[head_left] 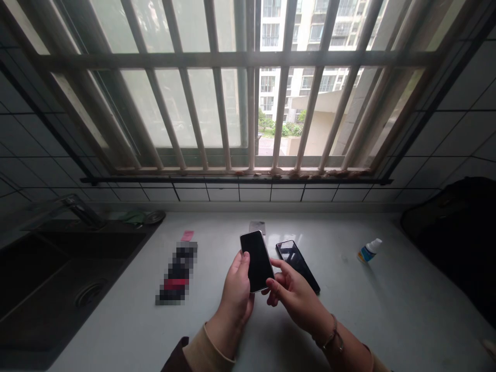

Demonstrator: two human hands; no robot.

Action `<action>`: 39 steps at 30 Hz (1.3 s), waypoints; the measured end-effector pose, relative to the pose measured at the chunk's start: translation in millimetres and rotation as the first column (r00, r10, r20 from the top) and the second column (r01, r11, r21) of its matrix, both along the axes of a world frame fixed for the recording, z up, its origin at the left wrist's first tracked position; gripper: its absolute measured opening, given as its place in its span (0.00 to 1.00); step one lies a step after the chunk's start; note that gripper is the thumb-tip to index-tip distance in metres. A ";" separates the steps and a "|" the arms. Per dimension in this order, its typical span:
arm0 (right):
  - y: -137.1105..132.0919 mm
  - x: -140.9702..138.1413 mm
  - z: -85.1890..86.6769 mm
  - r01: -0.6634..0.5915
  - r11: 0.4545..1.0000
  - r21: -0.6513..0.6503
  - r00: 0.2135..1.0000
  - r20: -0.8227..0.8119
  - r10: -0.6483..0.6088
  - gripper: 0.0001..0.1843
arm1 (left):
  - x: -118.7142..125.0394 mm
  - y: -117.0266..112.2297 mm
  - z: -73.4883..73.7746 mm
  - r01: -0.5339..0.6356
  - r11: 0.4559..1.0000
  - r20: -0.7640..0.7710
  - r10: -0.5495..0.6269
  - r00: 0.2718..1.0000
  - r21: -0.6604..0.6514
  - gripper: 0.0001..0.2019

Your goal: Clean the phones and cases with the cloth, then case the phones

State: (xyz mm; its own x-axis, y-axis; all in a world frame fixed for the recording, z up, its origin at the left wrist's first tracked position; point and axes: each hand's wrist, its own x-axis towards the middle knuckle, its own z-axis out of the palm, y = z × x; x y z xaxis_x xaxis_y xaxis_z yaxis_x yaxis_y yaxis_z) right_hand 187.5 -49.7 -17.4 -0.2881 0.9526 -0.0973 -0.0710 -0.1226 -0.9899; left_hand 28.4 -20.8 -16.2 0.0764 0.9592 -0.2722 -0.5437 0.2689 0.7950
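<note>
Glass, plastic, painted metal: mostly smooth, some glossy

Held phone (257,261): blk glass front, glossy, pale rim, prob metal or plastic. 2nd phone (297,266): same shiny glass, window glare on it. Counter (116,330): smooth pale top, stone-like, satin sheen. Sink (58,279) past left edge of counter: dark, dull finish. Small btl (369,250) nr back edge: white smooth plastic, blue-and-yellow label. Window bars (218,103): painted metal, rough crusty patches at base. Wall tiles (465,139): dark, smooth, slight sheen. Bag (445,222) at right edge: blk, matt, looks like cloth. Sleeve (205,356): tan, soft knit.
</note>
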 end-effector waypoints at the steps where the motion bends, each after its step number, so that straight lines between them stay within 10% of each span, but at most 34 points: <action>1: 0.3 0.0 0.6 -0.001 1.000 -0.006 1.000 -0.005 0.001 0.44 | -0.3 0.1 -0.4 0.000 1.000 -0.002 0.000 1.000 0.000 0.28; 21: 4.0 -8.2 -2.0 0.007 0.986 -0.169 0.985 -0.167 -0.036 0.38 | 7.5 -1.5 2.3 -0.078 0.991 0.191 0.055 0.980 0.111 0.25; 39: 4.2 -9.9 -5.9 0.051 0.997 -0.058 0.998 0.040 -0.049 0.32 | 8.9 -4.9 -3.9 -0.012 0.997 0.100 0.004 0.995 0.082 0.23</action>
State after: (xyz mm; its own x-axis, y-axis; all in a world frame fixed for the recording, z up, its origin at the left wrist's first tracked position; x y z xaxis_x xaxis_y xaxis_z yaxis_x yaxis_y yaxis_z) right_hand 177.6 -45.5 -23.3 -0.2355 0.9579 -0.1644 -0.0401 -0.1786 -0.9831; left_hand 37.3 -25.7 -20.0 0.0913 0.9787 -0.1837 -0.6235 0.2000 0.7558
